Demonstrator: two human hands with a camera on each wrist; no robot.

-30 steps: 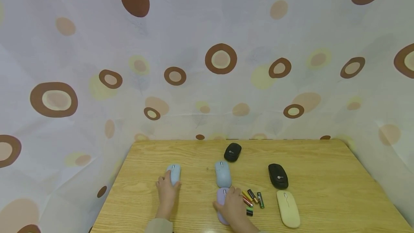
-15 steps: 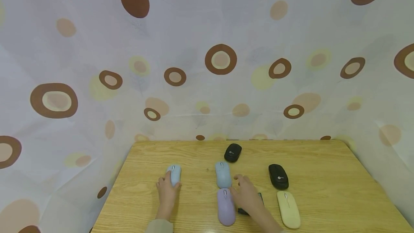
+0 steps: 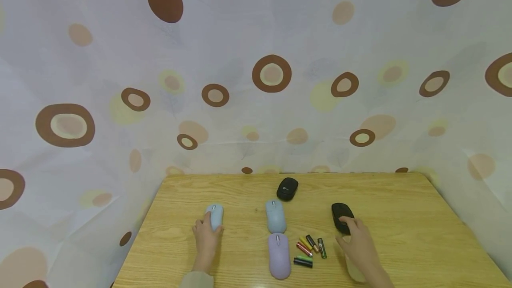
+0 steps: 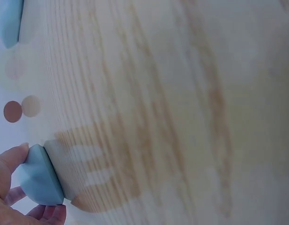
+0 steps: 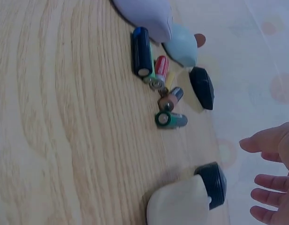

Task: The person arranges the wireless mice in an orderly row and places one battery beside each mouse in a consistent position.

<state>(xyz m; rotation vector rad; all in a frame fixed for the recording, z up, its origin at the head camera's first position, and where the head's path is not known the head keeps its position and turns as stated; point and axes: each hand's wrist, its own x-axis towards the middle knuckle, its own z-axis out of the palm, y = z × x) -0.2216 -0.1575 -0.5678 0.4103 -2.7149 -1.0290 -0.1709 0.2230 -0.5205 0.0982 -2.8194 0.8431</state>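
On the left of the table, my left hand (image 3: 206, 240) holds a light blue computer mouse (image 3: 216, 215). The left wrist view shows thumb and fingers at opposite sides of that blue mouse (image 4: 41, 177). My right hand (image 3: 359, 243) hovers over a pale yellow mouse (image 3: 354, 272), partly hiding it. Its fingertips overlap the near end of a black mouse (image 3: 341, 212) in the head view. From the right wrist, the right hand (image 5: 275, 176) appears above both the yellow mouse (image 5: 178, 206) and the black mouse (image 5: 213, 185), fingers spread and holding nothing.
A purple mouse (image 3: 279, 257), another light blue mouse (image 3: 276, 218) and a second black mouse (image 3: 287, 189) form a rough column mid-table. Several loose batteries (image 3: 303, 262) lie right of the purple mouse. A spotted sheet (image 3: 272, 114) hangs behind the wooden table (image 3: 416, 226).
My right hand has left the purple mouse and moved right, across the batteries, to above the yellow mouse. The left hand stays on its blue mouse.
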